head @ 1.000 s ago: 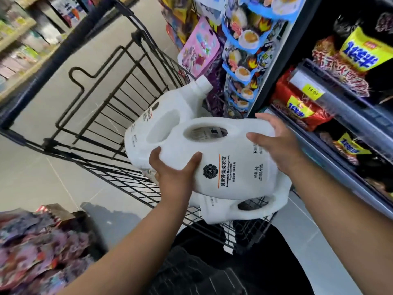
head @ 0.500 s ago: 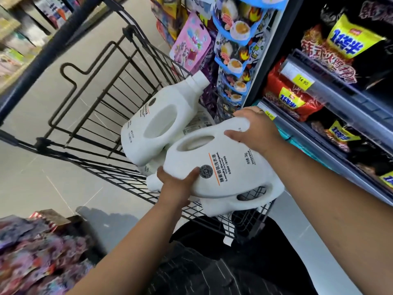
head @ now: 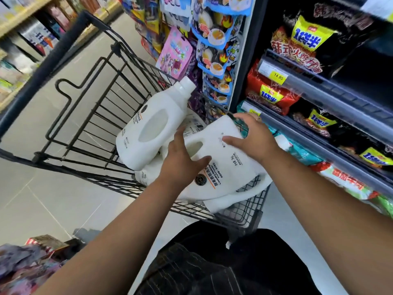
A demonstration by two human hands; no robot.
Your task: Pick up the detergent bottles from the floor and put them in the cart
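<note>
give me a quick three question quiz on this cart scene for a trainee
1. True or false: the labelled detergent bottle under both hands lies on the floor.
2. Which hand curls its fingers over that bottle's far edge? A) left B) right C) neither
3. Fill in: the fully visible yellow price tag reads ____.
Key: 1 false, it lies in the cart on another bottle; 2 B, the right hand, while the left hand rests flat on it; 3 14.90.

White detergent bottles (head: 225,167) lying stacked in black wire cart (head: 89,116)
</note>
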